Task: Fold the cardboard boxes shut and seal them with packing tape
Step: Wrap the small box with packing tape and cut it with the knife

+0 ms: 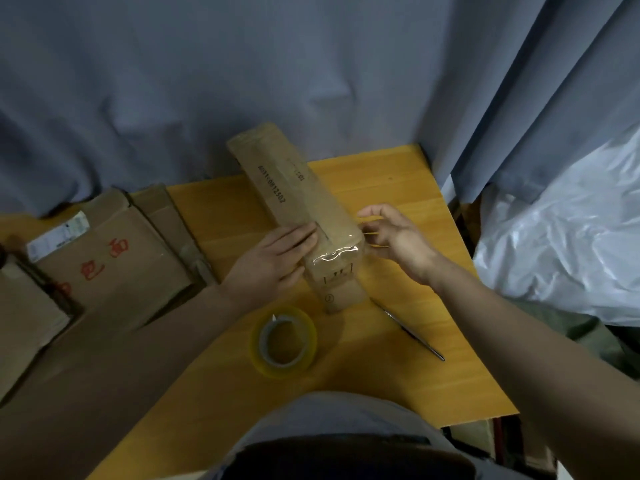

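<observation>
While the wooden table (398, 188) carries flattened cartons (114, 258) at its left, the long cardboard box (294, 209) lies diagonally at centre, between the hands. The left hand (273, 261) presses flat on its near left side. The right hand (394, 237), fingers relaxed, holds nothing just beside its right edge. The tape roll (277, 370) lies nearer the person.
</observation>
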A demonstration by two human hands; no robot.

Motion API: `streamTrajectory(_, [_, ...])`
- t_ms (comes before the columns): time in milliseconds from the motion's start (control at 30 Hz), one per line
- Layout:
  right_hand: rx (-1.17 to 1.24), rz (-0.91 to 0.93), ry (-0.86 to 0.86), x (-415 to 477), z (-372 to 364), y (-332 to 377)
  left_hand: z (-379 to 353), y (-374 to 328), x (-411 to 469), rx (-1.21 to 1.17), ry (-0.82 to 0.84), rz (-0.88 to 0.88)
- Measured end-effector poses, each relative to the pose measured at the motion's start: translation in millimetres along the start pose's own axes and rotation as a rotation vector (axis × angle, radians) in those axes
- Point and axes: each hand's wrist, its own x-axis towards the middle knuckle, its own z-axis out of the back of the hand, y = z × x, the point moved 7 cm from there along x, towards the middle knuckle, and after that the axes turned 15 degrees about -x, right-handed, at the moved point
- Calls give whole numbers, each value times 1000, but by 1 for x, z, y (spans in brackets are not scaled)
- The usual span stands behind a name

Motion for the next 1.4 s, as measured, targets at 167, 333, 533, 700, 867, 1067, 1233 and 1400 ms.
streamTrajectory(167, [-232, 201, 132, -9, -12, 0, -1, 3, -10, -55, -24, 26])
streamTrajectory(333, [-478, 344, 60, -3, -6, 4, -3, 2, -9, -110, -105, 41])
streamTrajectory(533, [-822, 597, -73, -8, -12, 15, -6, 3, -14, -110, -167, 53])
streamTrajectory(700, [-876, 792, -161, -16, -14, 19, -7, -8, -13, -77, -221, 1])
streamTrajectory(867, [-863, 814, -230, -15, -9, 20, -6, -10, -11, -24, -230, -53])
streamTrajectory(1067, [-1002, 869, -393, -19, -12, 28, -7, -10, -12, -34, -277, -54])
streamTrajectory(1233, [-1025, 860, -316, -13, -16, 30, -6, -7, -5, -26, -333, 55])
streamTrajectory(1400, [-1121, 950, -292, -10, -23, 34, -9, 8, 10, 49, -220, 139])
